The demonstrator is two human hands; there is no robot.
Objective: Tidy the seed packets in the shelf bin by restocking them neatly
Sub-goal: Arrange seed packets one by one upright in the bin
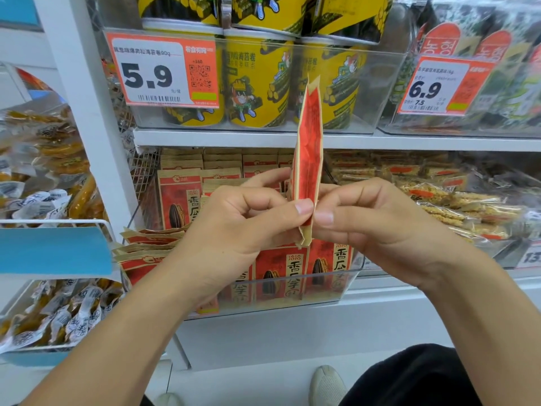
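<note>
Yellow snack tubs [257, 92] stand in a clear bin on the upper shelf, behind an orange price tag [164, 71] reading 5.9. To their right, seaweed packs [491, 63] sit behind a 6.9 tag [439, 86]. Clear-wrapped grain bars [456, 200] fill the lower right bin. Left, a wire basket [58, 222] holds wrapped snacks [49, 159].

access: we see the clear shelf bin [348, 276] open at the top, below the white shelf edge [234, 140] | blocked: upright sunflower seed packets [281, 273] fill its front, flat packets [146, 244] its left | ahead: left hand [246, 227] and right hand [374, 218] pinch one edge-on packet [308, 148] before the gap | right: snack bars [456, 206] crowd the neighbouring bin
</note>
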